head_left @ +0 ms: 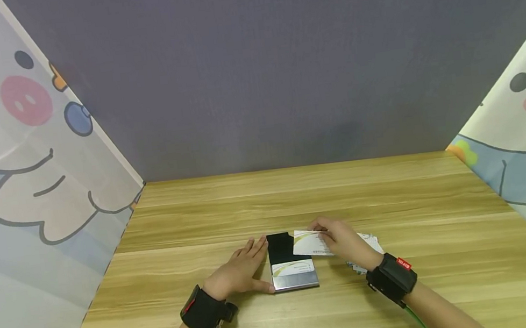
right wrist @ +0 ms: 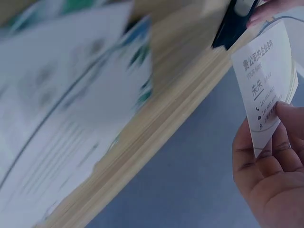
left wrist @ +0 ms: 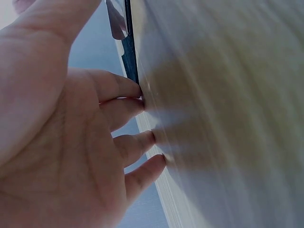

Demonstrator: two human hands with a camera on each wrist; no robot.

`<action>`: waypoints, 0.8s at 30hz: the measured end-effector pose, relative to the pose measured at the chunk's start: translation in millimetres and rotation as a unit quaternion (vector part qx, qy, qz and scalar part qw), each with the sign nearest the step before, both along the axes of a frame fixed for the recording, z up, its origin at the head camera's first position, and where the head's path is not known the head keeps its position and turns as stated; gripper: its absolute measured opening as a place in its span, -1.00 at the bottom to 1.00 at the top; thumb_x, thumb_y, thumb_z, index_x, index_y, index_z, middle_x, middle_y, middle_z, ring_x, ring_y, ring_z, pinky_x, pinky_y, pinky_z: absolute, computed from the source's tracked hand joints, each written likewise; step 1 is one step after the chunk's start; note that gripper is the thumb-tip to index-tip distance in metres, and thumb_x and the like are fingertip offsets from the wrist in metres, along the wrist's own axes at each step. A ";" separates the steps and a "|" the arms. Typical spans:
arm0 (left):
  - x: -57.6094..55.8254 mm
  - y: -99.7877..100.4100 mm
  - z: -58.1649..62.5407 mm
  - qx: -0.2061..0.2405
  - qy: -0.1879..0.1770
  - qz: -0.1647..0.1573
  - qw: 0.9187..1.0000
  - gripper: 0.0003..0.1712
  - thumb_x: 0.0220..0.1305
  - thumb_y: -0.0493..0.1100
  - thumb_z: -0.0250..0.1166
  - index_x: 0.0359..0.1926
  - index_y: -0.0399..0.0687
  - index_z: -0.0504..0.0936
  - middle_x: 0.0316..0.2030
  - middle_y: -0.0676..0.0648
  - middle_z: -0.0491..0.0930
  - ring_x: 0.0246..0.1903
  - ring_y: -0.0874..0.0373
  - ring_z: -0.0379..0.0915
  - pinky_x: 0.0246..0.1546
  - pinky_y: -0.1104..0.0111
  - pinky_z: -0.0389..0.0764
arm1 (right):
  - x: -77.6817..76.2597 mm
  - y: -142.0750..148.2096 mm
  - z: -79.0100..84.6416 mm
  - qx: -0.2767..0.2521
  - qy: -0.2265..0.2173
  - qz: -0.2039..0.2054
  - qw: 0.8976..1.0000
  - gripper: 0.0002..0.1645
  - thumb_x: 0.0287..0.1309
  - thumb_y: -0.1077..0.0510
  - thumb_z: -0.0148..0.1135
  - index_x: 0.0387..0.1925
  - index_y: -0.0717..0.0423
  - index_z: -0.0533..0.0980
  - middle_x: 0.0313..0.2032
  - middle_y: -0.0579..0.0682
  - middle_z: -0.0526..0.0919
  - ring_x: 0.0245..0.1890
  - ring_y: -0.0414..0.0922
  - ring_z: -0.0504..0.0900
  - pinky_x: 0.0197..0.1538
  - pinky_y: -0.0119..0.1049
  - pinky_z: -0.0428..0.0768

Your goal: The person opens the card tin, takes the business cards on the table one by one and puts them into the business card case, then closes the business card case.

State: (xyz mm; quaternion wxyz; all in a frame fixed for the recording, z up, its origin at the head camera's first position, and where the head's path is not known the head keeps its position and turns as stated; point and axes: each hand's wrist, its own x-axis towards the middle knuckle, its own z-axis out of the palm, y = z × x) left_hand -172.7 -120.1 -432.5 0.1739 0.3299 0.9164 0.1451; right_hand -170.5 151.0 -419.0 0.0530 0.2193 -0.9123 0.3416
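A business card case [head_left: 296, 282] lies opened on the table, its black lid folded away from me and its lower part silver. Inside its lower part sits a white business card [head_left: 292, 268] with a yellow curve. My left hand [head_left: 238, 272] rests along the case's left side with fingers spread, thumb at the near left corner and fingertips near the lid. Over the right part of the lid, my right hand [head_left: 347, 238] pinches a business card [right wrist: 262, 78] between thumb and fingers. Dark printed text and a yellow curve show on that card.
More cards [right wrist: 71, 118] with green leaf prints lie on the wooden table [head_left: 191, 215], partly hidden under my right hand in the head view. A grey wall panel [head_left: 253, 78] stands behind the table. Cartoon-print curtains [head_left: 1, 215] hang at both sides.
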 end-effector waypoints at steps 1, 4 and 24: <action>0.0 0.0 0.1 0.000 0.001 0.000 1.000 0.18 -0.05 0.32 0.27 0.38 -0.28 -0.02 0.42 -0.19 -0.13 0.39 -0.20 -0.25 0.28 -0.07 0.05 | 0.0 -3.3 -0.3 -0.002 -0.004 0.002 1.000 -0.68 0.05 0.49 0.12 -0.19 0.11 0.52 -0.21 0.02 0.63 -0.16 -0.07 0.61 -0.12 -0.28 0.59; -0.2 0.2 0.1 -0.001 0.003 0.000 1.000 0.18 -0.06 0.32 0.27 0.38 -0.28 -0.01 0.42 -0.19 -0.12 0.39 -0.21 -0.24 0.27 -0.07 0.06 | -0.4 -12.6 -0.5 -0.007 -0.004 0.009 1.000 -0.69 0.05 0.47 0.13 -0.21 0.09 0.52 -0.22 -0.01 0.63 -0.17 -0.10 0.60 -0.15 -0.29 0.59; 0.1 -0.3 1.7 -0.002 0.004 0.001 1.000 0.18 -0.04 0.34 0.25 0.38 -0.29 -0.03 0.42 -0.20 -0.13 0.39 -0.20 -0.26 0.28 -0.08 0.04 | -1.0 -38.8 -8.4 -0.020 0.005 0.055 0.998 -0.72 0.02 0.46 0.16 -0.27 0.08 0.54 -0.33 -0.07 0.65 -0.26 -0.18 0.61 -0.22 -0.37 0.57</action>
